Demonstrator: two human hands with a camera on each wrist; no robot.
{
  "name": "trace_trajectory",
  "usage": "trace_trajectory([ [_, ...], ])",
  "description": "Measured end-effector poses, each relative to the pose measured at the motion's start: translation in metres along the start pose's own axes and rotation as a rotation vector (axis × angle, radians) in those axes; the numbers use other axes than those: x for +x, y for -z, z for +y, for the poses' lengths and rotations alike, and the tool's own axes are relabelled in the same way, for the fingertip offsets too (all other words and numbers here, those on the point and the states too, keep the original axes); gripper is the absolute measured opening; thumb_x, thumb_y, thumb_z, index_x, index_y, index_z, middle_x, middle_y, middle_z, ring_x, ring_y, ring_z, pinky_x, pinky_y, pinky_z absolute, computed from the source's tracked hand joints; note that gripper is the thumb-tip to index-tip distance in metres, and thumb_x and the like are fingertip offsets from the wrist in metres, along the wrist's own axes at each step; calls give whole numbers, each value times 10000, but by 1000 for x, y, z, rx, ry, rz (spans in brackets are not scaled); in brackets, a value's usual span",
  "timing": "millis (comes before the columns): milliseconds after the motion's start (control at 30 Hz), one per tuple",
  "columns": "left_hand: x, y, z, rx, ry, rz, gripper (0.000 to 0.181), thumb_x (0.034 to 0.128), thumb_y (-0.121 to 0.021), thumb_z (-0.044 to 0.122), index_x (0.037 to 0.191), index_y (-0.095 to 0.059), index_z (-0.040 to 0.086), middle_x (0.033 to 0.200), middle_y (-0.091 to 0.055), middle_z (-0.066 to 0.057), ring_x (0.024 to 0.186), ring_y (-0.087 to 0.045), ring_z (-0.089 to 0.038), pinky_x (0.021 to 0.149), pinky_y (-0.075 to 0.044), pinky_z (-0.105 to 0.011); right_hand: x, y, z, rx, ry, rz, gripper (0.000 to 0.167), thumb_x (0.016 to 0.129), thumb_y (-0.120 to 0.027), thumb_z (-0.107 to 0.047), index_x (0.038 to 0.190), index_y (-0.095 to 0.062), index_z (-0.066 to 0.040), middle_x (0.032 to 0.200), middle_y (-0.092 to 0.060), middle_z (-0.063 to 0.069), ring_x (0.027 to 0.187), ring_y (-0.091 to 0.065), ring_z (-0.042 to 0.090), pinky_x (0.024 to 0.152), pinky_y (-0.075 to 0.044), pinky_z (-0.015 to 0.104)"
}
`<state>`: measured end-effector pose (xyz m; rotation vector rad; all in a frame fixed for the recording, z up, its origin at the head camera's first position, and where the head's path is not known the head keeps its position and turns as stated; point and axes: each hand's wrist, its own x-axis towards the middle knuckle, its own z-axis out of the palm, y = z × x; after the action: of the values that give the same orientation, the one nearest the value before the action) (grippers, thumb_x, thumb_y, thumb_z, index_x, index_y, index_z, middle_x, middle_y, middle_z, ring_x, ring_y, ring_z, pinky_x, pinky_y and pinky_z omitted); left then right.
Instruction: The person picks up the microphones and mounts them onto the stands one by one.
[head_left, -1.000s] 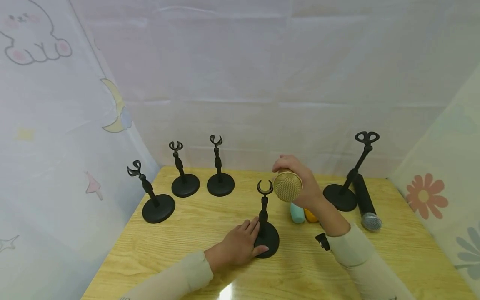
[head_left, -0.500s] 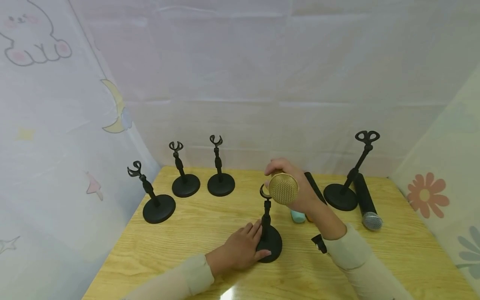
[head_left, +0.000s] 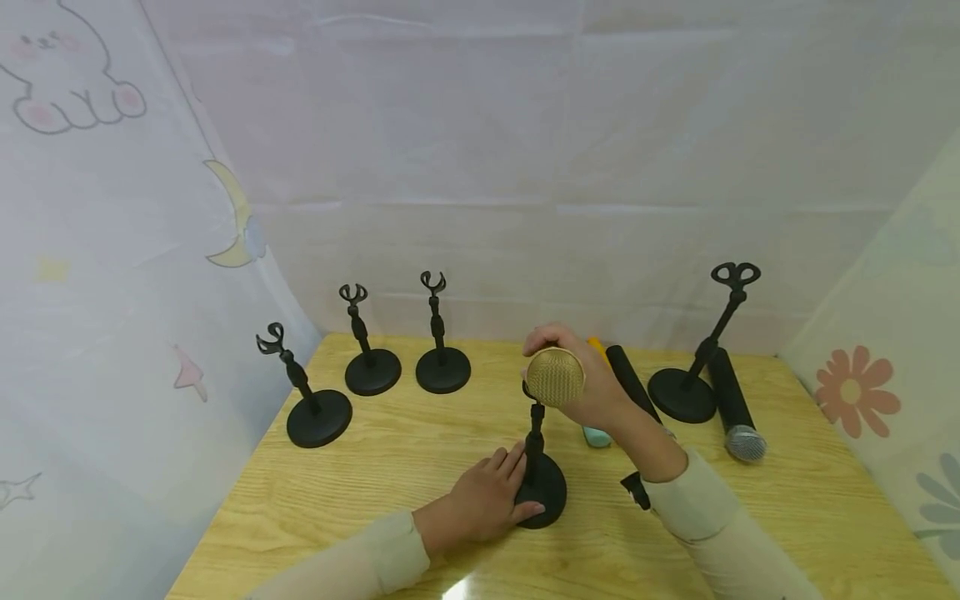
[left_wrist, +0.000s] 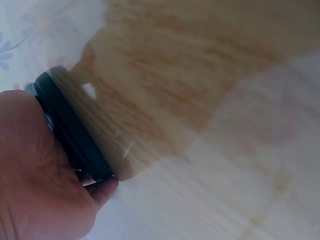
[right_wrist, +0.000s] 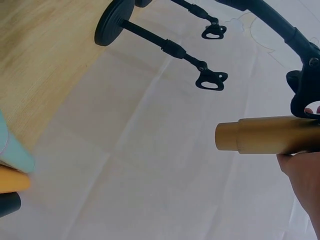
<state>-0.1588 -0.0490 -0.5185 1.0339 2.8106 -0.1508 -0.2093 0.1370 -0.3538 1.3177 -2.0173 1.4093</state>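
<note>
Grasping the gold microphone (head_left: 555,377), the right hand (head_left: 596,392) has its grip curled round the handle, up at the top of the near stand (head_left: 535,454). From the head, the round mesh end covers the handle and much of the stand's clip; the right wrist view gives what that hides, the smooth handle side-on with its narrower tail end, and the clip (right_wrist: 304,95) right at its edge. Whether the handle sits inside the clip, I cannot tell.

The left hand (head_left: 487,500) rests on the stand's round base, its fingers laid straight beside the pole and its thumb on the front. The left wrist view shows that base edge-on, next to the palm.

Past the right wrist, the head view catches only parts of a turquoise tube (head_left: 597,437), an orange tube (head_left: 597,345) and a black handle (head_left: 632,379); the right wrist view has their ends side by side. Only the head view takes in the silver-headed microphone (head_left: 731,392), lying on the tabletop (head_left: 375,492) beside the right-hand stand (head_left: 682,396).
</note>
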Motion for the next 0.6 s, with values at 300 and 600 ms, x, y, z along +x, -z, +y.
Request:
trace_trajectory([
  [300,5,1,7,31,0,21,883,992,-100,717,1611,-289,116,1685,-208,-45,1483,-347,-202,1142,-391,-313,-3,-1,2,113,-81,1,390,866,-686,161,1144,-431,62,1134,-513,241,1096,-544,235,963,-467,224],
  [600,11,-11,6,26,-1,37,903,984,-54,717,1613,-279,109,1686,-198,-61,1490,-336,-211,1155,-376,-317,-7,-8,6,35,36,49,363,910,-749,-26,1144,-490,72,1140,-530,204,1124,-535,232,1060,-426,243],
])
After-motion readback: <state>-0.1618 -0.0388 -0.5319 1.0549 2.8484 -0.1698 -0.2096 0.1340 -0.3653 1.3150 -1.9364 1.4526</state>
